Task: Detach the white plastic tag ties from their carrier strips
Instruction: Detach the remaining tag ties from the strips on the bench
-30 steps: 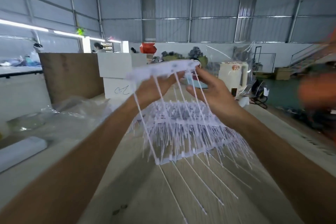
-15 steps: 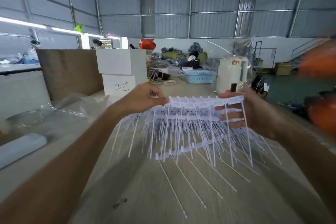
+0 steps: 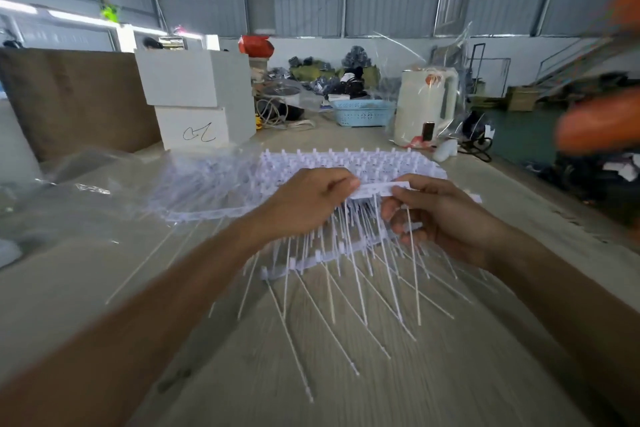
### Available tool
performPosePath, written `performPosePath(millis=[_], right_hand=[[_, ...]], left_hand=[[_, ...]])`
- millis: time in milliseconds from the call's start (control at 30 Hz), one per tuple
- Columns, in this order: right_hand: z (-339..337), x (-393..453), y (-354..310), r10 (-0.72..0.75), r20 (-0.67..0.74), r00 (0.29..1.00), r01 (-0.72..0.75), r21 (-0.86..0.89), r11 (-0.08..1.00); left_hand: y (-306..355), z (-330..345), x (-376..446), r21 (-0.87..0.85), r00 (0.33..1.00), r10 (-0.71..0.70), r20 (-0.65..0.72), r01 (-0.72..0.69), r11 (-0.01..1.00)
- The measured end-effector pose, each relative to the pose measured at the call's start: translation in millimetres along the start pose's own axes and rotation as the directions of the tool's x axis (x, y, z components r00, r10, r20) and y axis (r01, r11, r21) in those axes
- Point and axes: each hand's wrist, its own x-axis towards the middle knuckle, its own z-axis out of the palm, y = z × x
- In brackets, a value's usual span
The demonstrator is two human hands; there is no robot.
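Observation:
A white carrier strip (image 3: pixel 375 190) with tag ties hanging from it is held above the wooden table (image 3: pixel 346 374). My left hand (image 3: pixel 304 201) pinches its left part between thumb and fingers. My right hand (image 3: pixel 436 215) grips its right part, with thin ties running down between the fingers. Under and behind my hands lies a heap of white tag ties (image 3: pixel 346 166) on their strips, with long thin tails (image 3: pixel 329 315) fanning toward me over the table.
Crumpled clear plastic (image 3: pixel 86 184) lies at the left. White boxes (image 3: pixel 197 97) and a brown board (image 3: pixel 69 97) stand behind it. A blue basket (image 3: pixel 362 113) and a cream kettle (image 3: pixel 424 104) stand at the back. A blurred orange shape (image 3: pixel 599 118) is at the right.
Both hands have come down from near eye level to just above the heap and closed in on one strip. The camera has tilted down toward the table.

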Motion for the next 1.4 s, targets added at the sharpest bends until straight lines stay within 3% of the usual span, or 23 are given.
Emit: performPosePath(millis=[100,233,333,533,667,733,967,1167,1267,1367,1400], right_hand=[[5.5,-0.6,5.1,0.023,-0.045,0.999,-0.023,0.002,1.000],[13.1,-6.0,7.4,-0.029,-0.072,0.997,0.029,-0.009,1.000],[21.9,-10.4,7.9,-0.137,-0.068,0.988,0.123,-0.178,0.976],[30.0,-14.7,2.9,-0.360,0.035,0.932,0.326,-0.513,0.794],[25.6,-15.2,5.6,-0.515,0.093,0.852,0.404,-0.742,0.535],[23.4,-15.2,5.3,-0.534,0.085,0.841,0.394,-0.772,0.498],[16.6,-14.7,-0.2,-0.436,-0.050,0.898,0.309,-0.634,0.709],[22.8,-18.1,-5.7,-0.448,-0.033,0.893,0.285,-0.729,0.622],[29.0,-13.5,-4.3,-0.414,-0.137,0.900,0.197,-0.719,0.666],[17.1,-10.1,-12.2,-0.248,-0.429,0.869,0.063,-0.402,0.914],[11.2,-11.7,-15.7,-0.183,-0.463,0.867,0.063,-0.262,0.963]], left_hand=[[13.0,10.9,17.3,-0.121,0.999,-0.014,0.050,0.020,0.993],[16.1,25.6,22.1,-0.156,0.999,-0.030,-0.016,0.027,0.987],[13.8,29.8,13.0,-0.174,0.996,-0.038,-0.081,0.024,0.984],[13.4,24.6,0.0,-0.456,0.991,-0.091,-0.095,0.038,0.889],[13.8,25.9,0.7,-0.501,0.988,-0.145,-0.054,0.099,0.860],[16.5,26.1,0.6,-0.491,0.988,-0.141,-0.068,0.090,0.867],[23.6,21.8,-7.1,-0.221,0.998,0.021,-0.067,-0.035,0.975],[24.8,6.7,-7.3,-0.161,0.998,0.052,-0.025,-0.056,0.985],[21.0,2.2,-8.6,-0.113,0.998,0.069,-0.002,-0.068,0.991],[21.4,5.6,-13.8,-0.107,0.995,0.087,0.057,-0.080,0.991],[23.6,7.5,-14.7,-0.123,0.993,0.098,0.057,-0.091,0.988]])
